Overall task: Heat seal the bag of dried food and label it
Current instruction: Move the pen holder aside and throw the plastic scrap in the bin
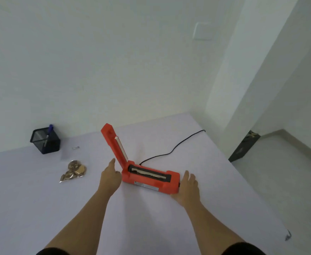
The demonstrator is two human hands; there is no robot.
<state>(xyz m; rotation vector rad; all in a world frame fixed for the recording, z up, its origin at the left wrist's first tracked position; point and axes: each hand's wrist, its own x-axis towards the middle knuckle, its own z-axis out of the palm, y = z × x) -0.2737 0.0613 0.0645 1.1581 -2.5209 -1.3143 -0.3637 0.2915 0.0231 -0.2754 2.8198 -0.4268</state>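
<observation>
An orange heat sealer sits mid-table with its lid arm raised upright at its left end, the sealing strip exposed. My left hand rests flat against the sealer's left end, fingers together. My right hand presses against its right end, fingers spread. A clear bag of brown dried food lies flat on the table to the left of my left hand, untouched. A small white label lies farther back near the pen holder.
A black mesh pen holder with a blue pen stands at the back left. The sealer's black cord trails back to the right. The table ends at the right, with floor and a dark object beyond.
</observation>
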